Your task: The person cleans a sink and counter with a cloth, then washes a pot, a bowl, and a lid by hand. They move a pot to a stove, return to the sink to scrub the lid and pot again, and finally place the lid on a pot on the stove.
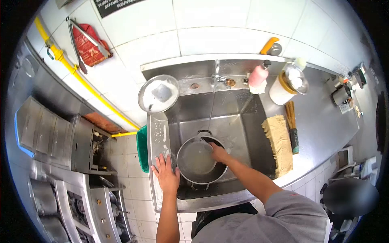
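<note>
A two-handled metal pot sits in the steel sink, under a thin stream from the tap. Inside it is a pale, round, wet-looking shape, perhaps a lid or a pan. My right hand reaches into the pot, fingers curled at the right edge of this shape; I cannot tell what they grip. My left hand lies flat with fingers spread on the sink's left ledge, beside the pot and touching nothing else.
A bowl of white suds stands at the sink's back left corner. To the right are a pink soap bottle, a white container, a tan cloth and a stick brush. A green bin stands left of the sink.
</note>
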`<action>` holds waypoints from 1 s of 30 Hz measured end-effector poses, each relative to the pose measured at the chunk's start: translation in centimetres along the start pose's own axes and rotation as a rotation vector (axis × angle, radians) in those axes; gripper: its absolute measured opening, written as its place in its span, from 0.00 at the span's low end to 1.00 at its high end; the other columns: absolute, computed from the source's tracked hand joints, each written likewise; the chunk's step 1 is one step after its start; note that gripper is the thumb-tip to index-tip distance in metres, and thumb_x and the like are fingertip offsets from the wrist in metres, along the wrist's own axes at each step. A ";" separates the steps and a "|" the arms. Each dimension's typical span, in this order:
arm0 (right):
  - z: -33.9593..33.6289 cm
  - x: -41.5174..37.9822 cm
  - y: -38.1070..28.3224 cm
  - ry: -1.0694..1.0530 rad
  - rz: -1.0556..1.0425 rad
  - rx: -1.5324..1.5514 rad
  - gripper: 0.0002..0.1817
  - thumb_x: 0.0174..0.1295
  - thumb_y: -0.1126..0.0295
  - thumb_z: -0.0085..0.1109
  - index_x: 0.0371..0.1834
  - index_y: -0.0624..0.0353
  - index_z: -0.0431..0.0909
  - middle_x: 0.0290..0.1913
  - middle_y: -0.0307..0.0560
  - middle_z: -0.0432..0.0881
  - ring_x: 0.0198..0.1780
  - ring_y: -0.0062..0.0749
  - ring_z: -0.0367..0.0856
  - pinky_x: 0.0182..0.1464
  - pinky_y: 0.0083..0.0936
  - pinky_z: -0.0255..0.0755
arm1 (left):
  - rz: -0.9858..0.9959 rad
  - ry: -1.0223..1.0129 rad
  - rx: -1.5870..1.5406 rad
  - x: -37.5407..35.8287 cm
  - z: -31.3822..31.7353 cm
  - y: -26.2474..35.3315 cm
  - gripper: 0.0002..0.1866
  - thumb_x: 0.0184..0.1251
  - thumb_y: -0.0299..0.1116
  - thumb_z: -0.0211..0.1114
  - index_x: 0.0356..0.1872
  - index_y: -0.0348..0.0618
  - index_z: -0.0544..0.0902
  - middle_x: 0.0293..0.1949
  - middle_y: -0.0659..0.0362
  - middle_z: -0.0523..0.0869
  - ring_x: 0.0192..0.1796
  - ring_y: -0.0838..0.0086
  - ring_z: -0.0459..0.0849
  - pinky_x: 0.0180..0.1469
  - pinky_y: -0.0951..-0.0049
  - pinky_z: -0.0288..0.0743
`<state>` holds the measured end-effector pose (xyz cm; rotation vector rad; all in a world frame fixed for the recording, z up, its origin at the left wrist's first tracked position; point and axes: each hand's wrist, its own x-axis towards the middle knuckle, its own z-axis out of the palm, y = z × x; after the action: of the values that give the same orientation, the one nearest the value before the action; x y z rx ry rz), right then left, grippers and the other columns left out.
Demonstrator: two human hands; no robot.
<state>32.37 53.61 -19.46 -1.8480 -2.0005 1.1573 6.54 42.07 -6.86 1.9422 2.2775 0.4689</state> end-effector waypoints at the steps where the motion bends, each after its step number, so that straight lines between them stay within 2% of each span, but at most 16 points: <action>1: -0.7 -1.6 -0.3 0.020 0.002 -0.001 0.25 0.62 0.69 0.54 0.64 0.62 0.70 0.53 0.64 0.82 0.45 0.57 0.85 0.47 0.45 0.79 | 0.037 0.028 -0.003 -0.2 0.4 -0.3 0.34 0.58 0.36 0.68 0.68 0.45 0.70 0.75 0.48 0.60 0.78 0.52 0.54 0.77 0.40 0.39; 3: -1.9 -4.3 -0.9 -0.012 0.152 0.531 0.27 0.59 0.73 0.54 0.65 0.63 0.67 0.50 0.59 0.84 0.42 0.51 0.87 0.41 0.42 0.83 | 0.094 0.005 0.003 -0.3 0.3 -0.2 0.33 0.59 0.36 0.67 0.68 0.46 0.71 0.75 0.48 0.60 0.78 0.53 0.54 0.77 0.40 0.39; 4: -2.4 -5.2 -0.8 0.003 0.146 0.526 0.27 0.59 0.73 0.54 0.65 0.63 0.67 0.50 0.59 0.84 0.42 0.51 0.87 0.41 0.42 0.83 | 0.134 -0.028 0.015 -0.4 0.4 -0.2 0.32 0.59 0.36 0.66 0.67 0.47 0.72 0.75 0.48 0.61 0.78 0.53 0.55 0.77 0.39 0.39; 6: -4.1 -7.1 -0.1 0.073 0.406 0.941 0.29 0.59 0.75 0.54 0.66 0.63 0.65 0.48 0.56 0.83 0.42 0.45 0.87 0.36 0.41 0.86 | 0.182 -0.036 0.023 -0.3 0.5 -0.1 0.31 0.59 0.36 0.67 0.66 0.47 0.73 0.75 0.49 0.61 0.78 0.54 0.55 0.76 0.38 0.40; 9: -10.0 -9.5 -0.2 0.132 0.317 1.041 0.28 0.57 0.79 0.51 0.65 0.66 0.65 0.48 0.57 0.82 0.40 0.44 0.87 0.30 0.37 0.88 | 0.220 -0.049 0.042 -0.4 0.0 0.3 0.30 0.58 0.37 0.68 0.65 0.48 0.75 0.76 0.51 0.59 0.78 0.55 0.54 0.76 0.38 0.40; 12: -14.4 -7.0 1.9 0.219 0.222 1.039 0.27 0.57 0.80 0.50 0.63 0.67 0.66 0.47 0.57 0.82 0.37 0.44 0.88 0.27 0.35 0.87 | 0.199 -0.048 0.014 -0.3 -0.1 0.2 0.29 0.57 0.38 0.69 0.63 0.49 0.77 0.76 0.53 0.57 0.79 0.56 0.53 0.76 0.39 0.40; 16: -21.9 -3.1 -0.1 0.354 0.160 0.969 0.26 0.58 0.81 0.48 0.63 0.67 0.65 0.45 0.59 0.82 0.33 0.46 0.88 0.25 0.37 0.86 | 0.198 -0.006 -0.003 -0.3 0.5 -0.1 0.28 0.56 0.37 0.70 0.61 0.49 0.79 0.76 0.54 0.58 0.79 0.57 0.53 0.77 0.40 0.40; 18: -25.9 1.7 0.3 0.355 0.228 0.984 0.30 0.60 0.79 0.46 0.69 0.57 0.59 0.46 0.64 0.81 0.28 0.51 0.86 0.23 0.41 0.85 | 0.197 0.003 -0.004 -0.3 0.5 -0.1 0.28 0.55 0.37 0.70 0.61 0.50 0.79 0.76 0.54 0.59 0.79 0.58 0.53 0.77 0.40 0.41; 20: -29.4 3.6 -2.2 0.438 0.108 0.958 0.28 0.60 0.78 0.44 0.67 0.64 0.60 0.42 0.66 0.81 0.27 0.52 0.86 0.23 0.41 0.85 | 0.187 -0.038 0.008 -0.3 0.3 -0.1 0.26 0.55 0.36 0.70 0.59 0.49 0.80 0.76 0.53 0.60 0.79 0.58 0.53 0.77 0.41 0.41; 22: -32.3 5.3 -4.5 0.420 0.147 0.926 0.21 0.60 0.77 0.44 0.57 0.76 0.67 0.39 0.66 0.82 0.31 0.54 0.87 0.27 0.42 0.86 | 0.188 -0.022 0.011 -0.4 0.4 -0.2 0.26 0.55 0.35 0.69 0.58 0.49 0.80 0.75 0.53 0.60 0.78 0.57 0.54 0.77 0.41 0.41; 25: -35.1 7.9 -4.3 0.338 0.163 0.932 0.20 0.61 0.77 0.42 0.55 0.77 0.69 0.38 0.67 0.82 0.31 0.54 0.87 0.28 0.41 0.86 | 0.190 0.017 -0.003 -0.3 0.4 0.1 0.25 0.55 0.34 0.69 0.57 0.48 0.80 0.74 0.52 0.61 0.77 0.56 0.56 0.76 0.41 0.43; 30: -34.9 5.4 -4.1 0.354 0.195 0.916 0.18 0.61 0.76 0.43 0.51 0.77 0.71 0.38 0.67 0.83 0.33 0.52 0.88 0.33 0.39 0.86 | 0.166 0.088 -0.057 -0.3 1.0 -0.4 0.24 0.57 0.32 0.67 0.58 0.47 0.79 0.72 0.50 0.65 0.76 0.54 0.60 0.76 0.43 0.45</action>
<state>49.25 73.16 4.91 -1.5822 -0.8630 1.3477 6.53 41.84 -7.96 2.1331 2.1358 0.6415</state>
